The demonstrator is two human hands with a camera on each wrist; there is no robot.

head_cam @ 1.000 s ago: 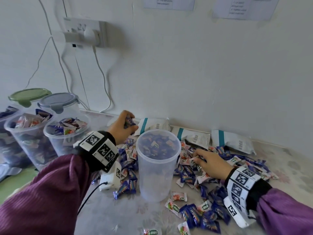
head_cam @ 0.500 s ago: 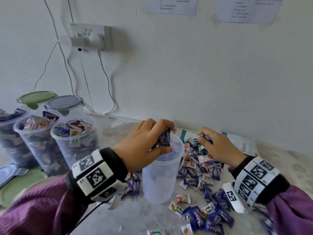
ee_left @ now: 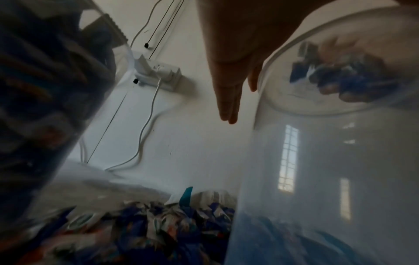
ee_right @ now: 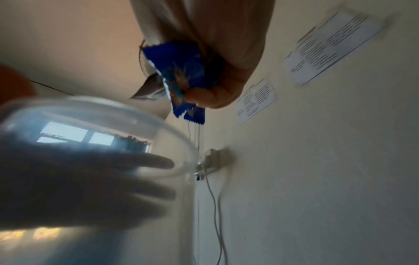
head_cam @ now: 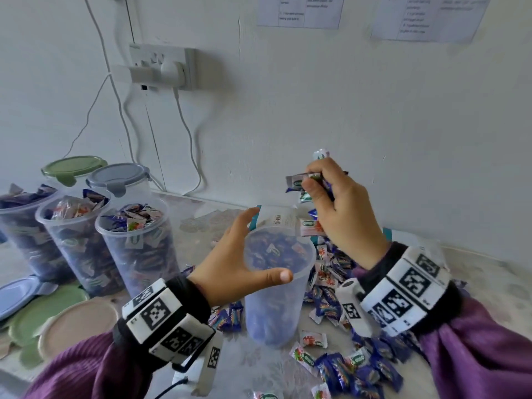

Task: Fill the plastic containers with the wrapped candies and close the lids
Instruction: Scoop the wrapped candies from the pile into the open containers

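Flanking one open container [head_cam: 276, 298]: three filled containers [head_cam: 86, 243]

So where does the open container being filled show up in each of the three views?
Head: open container at centre, the left hand beside its rim.
Left wrist: fills the right side, rim at upper right.
Right wrist: lower left, rim seen from below.
Shared landmark: the wall socket.
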